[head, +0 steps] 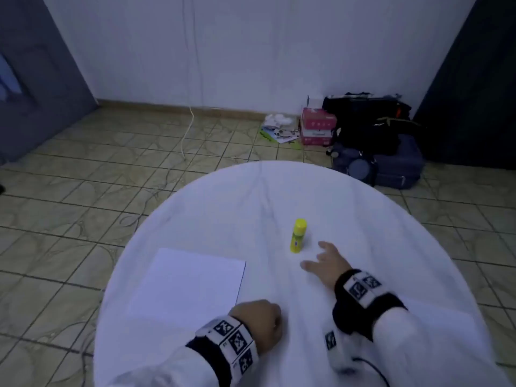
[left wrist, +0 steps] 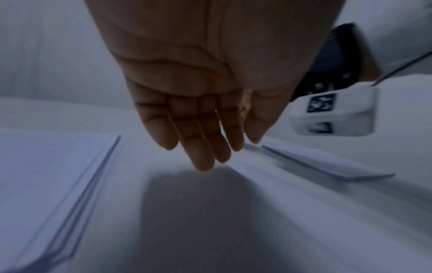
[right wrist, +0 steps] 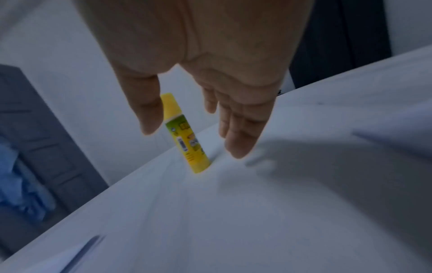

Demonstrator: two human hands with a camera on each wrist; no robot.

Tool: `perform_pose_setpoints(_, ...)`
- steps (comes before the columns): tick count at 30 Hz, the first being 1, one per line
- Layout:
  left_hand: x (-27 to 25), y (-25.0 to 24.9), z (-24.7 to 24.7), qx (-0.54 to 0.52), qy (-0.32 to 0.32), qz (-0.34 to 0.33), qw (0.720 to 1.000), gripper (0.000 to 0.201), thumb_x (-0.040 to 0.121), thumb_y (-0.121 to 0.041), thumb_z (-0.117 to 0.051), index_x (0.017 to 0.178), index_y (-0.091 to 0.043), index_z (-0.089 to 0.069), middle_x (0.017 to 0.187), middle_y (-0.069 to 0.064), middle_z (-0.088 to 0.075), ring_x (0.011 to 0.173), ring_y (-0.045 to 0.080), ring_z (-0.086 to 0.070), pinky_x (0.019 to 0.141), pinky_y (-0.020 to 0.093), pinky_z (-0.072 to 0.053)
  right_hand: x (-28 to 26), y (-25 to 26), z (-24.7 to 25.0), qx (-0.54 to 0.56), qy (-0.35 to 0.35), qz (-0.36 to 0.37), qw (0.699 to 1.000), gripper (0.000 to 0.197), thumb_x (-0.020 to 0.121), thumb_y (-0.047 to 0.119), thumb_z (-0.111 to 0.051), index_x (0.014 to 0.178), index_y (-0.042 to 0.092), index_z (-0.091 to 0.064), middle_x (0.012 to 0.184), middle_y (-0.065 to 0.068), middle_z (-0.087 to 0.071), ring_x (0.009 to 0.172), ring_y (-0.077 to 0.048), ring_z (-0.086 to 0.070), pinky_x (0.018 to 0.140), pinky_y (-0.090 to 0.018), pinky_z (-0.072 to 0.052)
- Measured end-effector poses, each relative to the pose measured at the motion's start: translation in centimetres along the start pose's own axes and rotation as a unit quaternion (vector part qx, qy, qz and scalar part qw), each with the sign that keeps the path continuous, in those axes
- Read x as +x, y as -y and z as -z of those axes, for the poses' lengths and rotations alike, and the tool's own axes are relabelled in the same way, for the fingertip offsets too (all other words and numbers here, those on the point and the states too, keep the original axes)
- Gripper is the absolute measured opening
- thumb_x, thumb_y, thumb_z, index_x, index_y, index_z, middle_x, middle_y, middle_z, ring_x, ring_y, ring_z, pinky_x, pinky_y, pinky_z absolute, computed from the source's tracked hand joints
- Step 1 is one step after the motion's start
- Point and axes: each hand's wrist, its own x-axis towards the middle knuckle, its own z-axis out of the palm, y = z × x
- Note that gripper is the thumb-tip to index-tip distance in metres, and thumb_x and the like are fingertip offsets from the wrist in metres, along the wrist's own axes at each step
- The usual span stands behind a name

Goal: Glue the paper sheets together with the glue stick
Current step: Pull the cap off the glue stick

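Note:
A yellow glue stick [head: 298, 236] with its cap on stands upright on the white-clothed round table [head: 223, 208]. My right hand [head: 314, 255] hovers just short of it, fingers spread and nothing in it. In the right wrist view the glue stick [right wrist: 187, 140] shows between the thumb [right wrist: 149, 114] and the other fingers [right wrist: 240, 136] of my right hand [right wrist: 194, 143], which does not touch it. A stack of white paper sheets [head: 190, 280] lies at the left. My left hand [head: 262, 322] hangs empty by the stack's near right corner, its fingers [left wrist: 203, 158] pointing loosely down. A second white sheet [left wrist: 327, 164] lies to the right.
The table's far rim [head: 279, 162] drops to a tiled floor [head: 111, 169]. Dark bags and a blue suitcase [head: 391, 163] sit by the wall at the back right, beside pink boxes [head: 318, 127]. A white cable [head: 187, 129] hangs down the wall.

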Motion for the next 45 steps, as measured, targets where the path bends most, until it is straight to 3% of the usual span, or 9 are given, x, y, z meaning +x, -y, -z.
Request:
perform_pose_setpoints(6, 3.8, 1.0, -1.1, 0.055, -0.056, -0.031, 0.996, 0.029, 0.094, -0.036, -0.043, 0.101, -0.014, -0.06, 0.107, 0.01, -0.063, 0.098, 0.032, -0.06, 0.079, 0.032, -0.046, 6.9, 0.6, -1.0, -0.048, -0.029, 0.044, 0.997, 0.096, 0.078, 0.039, -0.074, 0.15, 0.02, -0.015, 0.149, -0.009, -0.033, 0.13, -0.029, -0.042, 0.103, -0.038, -0.039)
perform_pose_setpoints(11, 5.0, 1.0, -1.9, 0.097, -0.095, -0.044, 0.99, 0.033, 0.096, -0.036, -0.042, 0.109, -0.013, -0.06, 0.11, 0.008, -0.063, 0.101, 0.03, -0.059, 0.084, 0.032, -0.046, 7.5, 1.6, -2.0, -0.093, -0.076, 0.102, 0.987, 0.059, 0.085, 0.039, -0.067, 0.134, 0.014, -0.044, 0.13, -0.01, -0.051, 0.108, -0.028, -0.053, 0.085, -0.031, -0.041)
perform_pose_setpoints(16, 4.9, 0.7, -1.5, 0.114, -0.088, -0.025, 0.989, 0.033, 0.097, -0.033, -0.044, 0.117, -0.011, -0.059, 0.116, 0.009, -0.062, 0.109, 0.027, -0.056, 0.086, 0.029, -0.042, 4.8, 0.8, -2.2, -0.131, -0.094, 0.108, 0.981, 0.033, 0.085, 0.042, -0.065, 0.099, 0.015, -0.053, 0.099, -0.006, -0.054, 0.087, -0.025, -0.052, 0.076, -0.03, -0.039)
perform_pose_setpoints(25, 2.0, -1.0, -2.5, 0.03, -0.118, 0.009, 0.993, 0.041, 0.094, -0.036, -0.052, 0.127, -0.012, -0.054, 0.126, 0.006, -0.06, 0.115, 0.022, -0.055, 0.091, 0.029, -0.043, -5.8, -4.0, -3.2, -0.06, -0.071, 0.138, 0.986, 0.028, 0.078, 0.037, -0.072, 0.09, 0.013, -0.064, 0.095, -0.008, -0.069, 0.094, -0.025, -0.067, 0.082, -0.037, -0.055)
perform_pose_setpoints(29, -1.1, -2.7, -3.5, -0.183, -0.183, -0.032, 0.965, 0.058, 0.083, -0.045, -0.066, 0.131, -0.023, -0.042, 0.118, -0.002, -0.063, 0.097, 0.014, -0.06, 0.081, 0.027, -0.049, -10.4, -5.7, -3.7, -0.003, -0.063, 0.186, 0.981, 0.03, 0.074, 0.03, -0.078, 0.093, 0.009, -0.066, 0.087, -0.009, -0.069, 0.081, -0.023, -0.065, 0.082, -0.038, -0.055)
perform_pose_setpoints(33, -4.4, -4.5, -4.7, -0.282, -0.207, -0.108, 0.931, 0.031, 0.079, -0.038, -0.067, 0.101, -0.017, -0.059, 0.102, 0.013, -0.069, 0.094, 0.027, -0.068, 0.085, 0.045, -0.055, -14.1, -7.2, -3.9, 0.041, -0.084, 0.217, 0.972, 0.041, 0.073, 0.026, -0.08, 0.103, 0.008, -0.061, 0.082, -0.007, -0.063, 0.074, -0.022, -0.061, 0.081, -0.041, -0.056)
perform_pose_setpoints(36, -6.0, -5.3, -5.6, -0.288, -0.224, -0.126, 0.922, 0.033, 0.074, -0.044, -0.062, 0.094, -0.018, -0.058, 0.101, 0.014, -0.069, 0.094, 0.031, -0.067, 0.084, 0.049, -0.055, -16.8, -8.3, -3.1, 0.109, -0.052, 0.226, 0.966, 0.074, 0.079, 0.027, -0.076, 0.139, 0.012, -0.034, 0.11, -0.01, -0.062, 0.092, -0.024, -0.063, 0.074, -0.035, -0.052)
perform_pose_setpoints(39, -6.8, -5.5, -6.2, -0.303, -0.226, -0.126, 0.917, 0.03, 0.07, -0.046, -0.064, 0.09, -0.026, -0.055, 0.104, 0.011, -0.068, 0.096, 0.028, -0.067, 0.087, 0.05, -0.054, -19.0, -9.0, -1.8, 0.204, -0.042, 0.283, 0.936, 0.074, 0.091, 0.017, -0.061, 0.15, 0.022, -0.017, 0.137, -0.004, -0.046, 0.114, -0.025, -0.054, 0.086, -0.035, -0.046)
perform_pose_setpoints(45, -8.3, -5.9, -7.0, -0.327, -0.226, -0.127, 0.909, 0.029, 0.076, -0.039, -0.069, 0.098, -0.024, -0.055, 0.106, 0.01, -0.068, 0.097, 0.028, -0.068, 0.088, 0.049, -0.054, -20.4, -8.5, -1.7, 0.187, -0.057, 0.366, 0.91, 0.026, 0.092, 0.001, -0.055, 0.11, 0.017, -0.062, 0.114, -0.006, -0.063, 0.094, -0.015, -0.06, 0.078, -0.024, -0.051)
